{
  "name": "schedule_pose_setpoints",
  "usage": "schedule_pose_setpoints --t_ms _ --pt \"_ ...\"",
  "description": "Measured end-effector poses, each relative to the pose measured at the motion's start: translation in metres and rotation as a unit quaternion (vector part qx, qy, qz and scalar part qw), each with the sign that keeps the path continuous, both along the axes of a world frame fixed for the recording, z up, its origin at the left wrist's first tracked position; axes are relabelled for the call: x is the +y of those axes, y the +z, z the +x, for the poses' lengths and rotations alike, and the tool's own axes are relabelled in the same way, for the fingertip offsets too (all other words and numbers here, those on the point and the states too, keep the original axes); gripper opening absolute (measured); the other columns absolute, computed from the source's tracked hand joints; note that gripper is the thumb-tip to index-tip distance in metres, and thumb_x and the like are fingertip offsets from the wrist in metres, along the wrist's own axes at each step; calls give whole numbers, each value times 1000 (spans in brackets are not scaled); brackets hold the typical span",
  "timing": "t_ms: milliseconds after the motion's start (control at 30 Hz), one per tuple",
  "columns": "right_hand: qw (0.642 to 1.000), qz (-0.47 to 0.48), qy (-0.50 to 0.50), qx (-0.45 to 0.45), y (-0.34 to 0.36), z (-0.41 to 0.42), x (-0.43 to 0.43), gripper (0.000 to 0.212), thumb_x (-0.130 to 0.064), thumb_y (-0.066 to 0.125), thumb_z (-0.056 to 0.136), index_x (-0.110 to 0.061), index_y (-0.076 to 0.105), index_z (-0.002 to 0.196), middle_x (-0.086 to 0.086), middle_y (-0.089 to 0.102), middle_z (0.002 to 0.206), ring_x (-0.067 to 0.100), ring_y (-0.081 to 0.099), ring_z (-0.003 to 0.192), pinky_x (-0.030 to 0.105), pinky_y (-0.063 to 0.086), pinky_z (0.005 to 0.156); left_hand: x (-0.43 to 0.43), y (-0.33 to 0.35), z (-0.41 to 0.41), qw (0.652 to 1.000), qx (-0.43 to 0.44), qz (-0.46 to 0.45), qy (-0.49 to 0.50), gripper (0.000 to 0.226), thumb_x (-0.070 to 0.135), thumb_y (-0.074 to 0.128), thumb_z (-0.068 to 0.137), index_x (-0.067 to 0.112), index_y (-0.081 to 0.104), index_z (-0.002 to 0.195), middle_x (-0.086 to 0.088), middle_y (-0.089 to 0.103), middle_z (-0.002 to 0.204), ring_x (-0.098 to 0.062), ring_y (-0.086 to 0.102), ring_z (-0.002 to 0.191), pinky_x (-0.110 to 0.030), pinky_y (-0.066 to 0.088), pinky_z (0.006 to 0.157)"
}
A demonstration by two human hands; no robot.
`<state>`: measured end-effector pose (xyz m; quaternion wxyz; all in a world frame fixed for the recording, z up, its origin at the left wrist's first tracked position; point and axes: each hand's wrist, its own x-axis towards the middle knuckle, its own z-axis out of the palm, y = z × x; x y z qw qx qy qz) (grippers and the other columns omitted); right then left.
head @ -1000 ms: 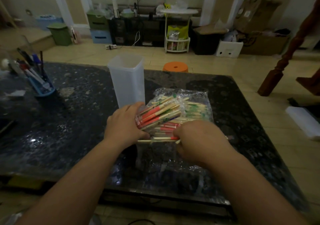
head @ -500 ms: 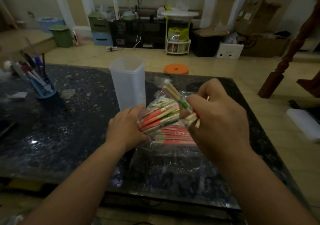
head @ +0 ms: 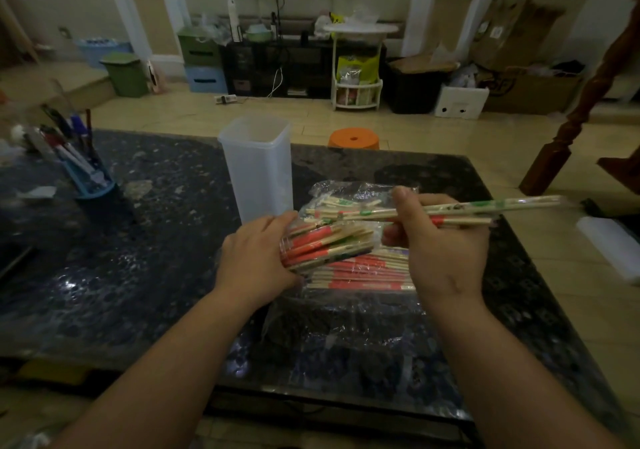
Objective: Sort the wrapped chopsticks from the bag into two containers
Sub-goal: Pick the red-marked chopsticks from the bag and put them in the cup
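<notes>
Dark speckled stone forms your desk point(head: 145, 296), with a tall translucent container point(head: 258, 168) standing upright toward its far edge and a clear plastic bag point(head: 346, 313) of wrapped chopsticks lying just in front of it. Your left hand point(head: 256, 258) grips a red-banded bundle point(head: 325, 244) at the bag's mouth. Your right hand point(head: 440, 244) pinches a few green- and red-marked wrapped pairs point(head: 485, 208) raised above the bag, pointing right.

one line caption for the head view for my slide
Right hand lifts wrapped chopsticks while left hand steadies the bag.
</notes>
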<state>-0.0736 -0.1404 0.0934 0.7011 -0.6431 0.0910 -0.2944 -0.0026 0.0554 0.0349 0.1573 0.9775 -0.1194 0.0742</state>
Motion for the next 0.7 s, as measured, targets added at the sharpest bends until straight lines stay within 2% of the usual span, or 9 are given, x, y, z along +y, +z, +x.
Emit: schedule_pose_setpoints --t_ms 200,267,333,433,500,533,600,667,700 --pt "991 44 45 116 -19 15 -4 11 -12 77 81 -5 68 81 -6 65 56 -2 55 44 12 43 44 -1 -5 1 999 -17 20 -38 102 49 82 67 40 26 152 9 43 144 -17 38 132 -44 29 111" --pt "981 101 102 135 -20 16 -6 7 -1 73 81 -3 66 82 -3 63 56 0 51 39 11 37 37 -2 -8 0 998 -19 34 -48 101 49 81 67 41 26 151 9 43 145 -17 38 132 -45 30 112" --pt "970 136 139 144 -20 18 -11 8 3 71 81 -2 65 83 4 63 61 5 53 44 14 41 39 -2 -11 1 998 -19 35 -50 101 50 80 67 41 27 151 9 43 144 -17 40 131 -45 31 111" --pt "960 191 134 152 -19 20 -18 6 2 67 84 -3 67 81 8 64 67 13 59 57 18 51 48 -2 -13 2 998 -24 35 -51 99 53 80 66 42 28 150 10 45 142 -17 41 129 -47 34 110" --pt "958 213 111 155 -19 22 -19 9 -1 62 87 0 67 79 11 63 68 16 60 60 18 52 49 -2 -13 3 998 -28 38 -51 100 53 81 65 42 28 149 10 45 142 -17 41 130 -47 34 109" --pt "963 196 99 155 -19 22 -19 12 -3 61 87 2 67 78 13 63 69 17 60 60 19 51 48 -2 -13 3 998 -28 39 -51 101 52 81 65 41 29 150 10 45 143 -17 41 130 -46 34 109" --pt "981 98 54 157 -25 24 -18 17 -8 63 88 6 68 80 16 64 69 14 58 58 22 46 45 -3 -13 2 997 -30 36 -54 101 50 82 64 41 30 150 10 45 142 -17 41 130 -45 34 108" --pt "990 -2 4 140 -32 24 -14 23 -14 69 86 9 67 81 18 68 70 11 59 58 26 47 51 -3 -14 1 997 -33 32 -63 99 49 81 64 41 31 150 10 45 142 -18 42 130 -45 33 108" --pt "992 -21 -12 124 -34 24 -12 22 -13 71 85 7 67 78 16 69 70 11 61 60 26 48 55 -3 -14 1 997 -33 28 -68 98 48 80 64 41 32 150 9 46 141 -18 42 130 -45 33 108"
